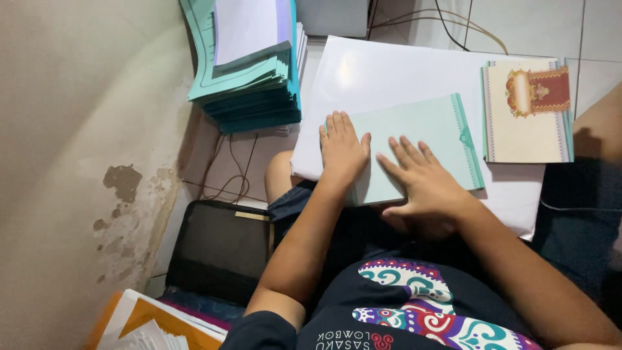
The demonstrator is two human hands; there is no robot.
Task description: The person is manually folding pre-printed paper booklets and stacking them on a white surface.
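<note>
Both palms flat, fingers spread, left hand point(341, 150) and right hand point(424, 181) pressing pale green card point(421, 139) onto white board point(389, 71) across the lap; probably light, thin, easily creased, best lifted by its edges.

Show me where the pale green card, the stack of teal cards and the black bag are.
pale green card point(424, 133), head view, its bare middle
stack of teal cards point(256, 97), head view, its front edge
black bag point(217, 249), head view, its top face

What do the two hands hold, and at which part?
Nothing is gripped: left hand and right hand press flat on the green card's near edge.
</note>
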